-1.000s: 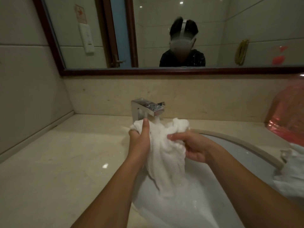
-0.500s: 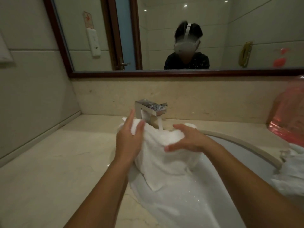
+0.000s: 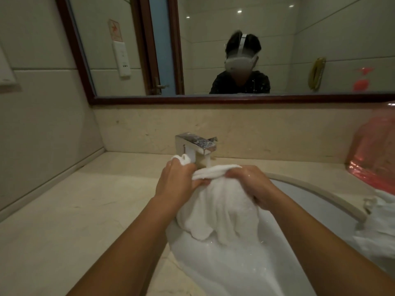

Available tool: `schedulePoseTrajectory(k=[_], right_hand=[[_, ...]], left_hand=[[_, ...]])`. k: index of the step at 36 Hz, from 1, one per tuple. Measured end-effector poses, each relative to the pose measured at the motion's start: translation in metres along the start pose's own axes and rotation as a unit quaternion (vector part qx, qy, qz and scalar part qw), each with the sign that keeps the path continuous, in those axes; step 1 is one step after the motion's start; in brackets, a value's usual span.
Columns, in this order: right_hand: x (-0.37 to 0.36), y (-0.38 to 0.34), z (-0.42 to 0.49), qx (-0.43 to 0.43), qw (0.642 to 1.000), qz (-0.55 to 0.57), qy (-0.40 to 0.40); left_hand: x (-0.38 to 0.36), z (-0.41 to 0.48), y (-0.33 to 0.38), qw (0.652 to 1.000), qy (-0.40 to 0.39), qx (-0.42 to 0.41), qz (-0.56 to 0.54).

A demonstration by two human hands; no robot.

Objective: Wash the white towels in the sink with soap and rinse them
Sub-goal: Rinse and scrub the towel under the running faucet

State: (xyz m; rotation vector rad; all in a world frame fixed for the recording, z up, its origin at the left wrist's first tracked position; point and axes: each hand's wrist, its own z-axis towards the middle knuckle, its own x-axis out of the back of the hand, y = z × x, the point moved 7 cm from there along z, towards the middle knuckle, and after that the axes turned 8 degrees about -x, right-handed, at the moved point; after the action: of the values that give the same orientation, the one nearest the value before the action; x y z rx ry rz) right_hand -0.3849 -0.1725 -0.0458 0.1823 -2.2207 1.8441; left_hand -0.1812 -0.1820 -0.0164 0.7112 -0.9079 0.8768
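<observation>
Along the wall, a framed mirror (image 3: 235,50) is shown above a beige stone worktop (image 3: 74,210), into which the white sink (image 3: 310,199) is set; the basin is seen partly filled with foamy water. At the right edge a pink plastic bag (image 3: 374,150) is stood against the backsplash, and a second white towel (image 3: 382,227) is laid over the sink rim, presumably so that it is kept within reach for its own wash. Over the basin the white towel (image 3: 222,206) being worked is held bunched, its lower folds left hanging toward the suds so that drips are caught by the sink. Its upper edge is stretched between the hands directly beneath the chrome faucet (image 3: 196,146) (a thin stream appears to fall there), a position judged to suit rinsing or wetting of that edge. The left hand (image 3: 177,182) is closed round one gathered end, the fingers curled into the cloth; the right hand (image 3: 250,184) is likewise clenched on the other end, knuckles uppermost.
</observation>
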Motion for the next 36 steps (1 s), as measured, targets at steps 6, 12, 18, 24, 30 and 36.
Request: schedulePoseTrajectory(k=[6,12,18,24,30,36], right_hand=[[-0.006,0.018,0.007,-0.107,0.985,0.111,-0.073],[-0.008,0.035,0.018,-0.166,0.963,0.138,-0.159],[-0.01,0.044,0.013,-0.157,0.954,0.103,-0.234],[-0.01,0.054,0.012,-0.139,0.953,-0.029,-0.268],[-0.007,0.058,0.015,-0.138,0.949,-0.17,-0.229],[-0.012,0.038,0.013,-0.1,0.962,0.172,-0.187]], left_hand=[[-0.011,-0.002,0.0,0.994,-0.057,0.076,-0.063],[-0.017,0.003,-0.008,0.921,-0.12,0.153,-0.337],[-0.048,-0.013,-0.005,0.725,-0.161,0.269,-0.613],[-0.06,-0.007,-0.014,0.641,-0.087,0.298,-0.702],[-0.066,-0.004,-0.02,0.592,-0.026,0.307,-0.745],[-0.061,-0.003,-0.005,0.589,-0.029,0.286,-0.755]])
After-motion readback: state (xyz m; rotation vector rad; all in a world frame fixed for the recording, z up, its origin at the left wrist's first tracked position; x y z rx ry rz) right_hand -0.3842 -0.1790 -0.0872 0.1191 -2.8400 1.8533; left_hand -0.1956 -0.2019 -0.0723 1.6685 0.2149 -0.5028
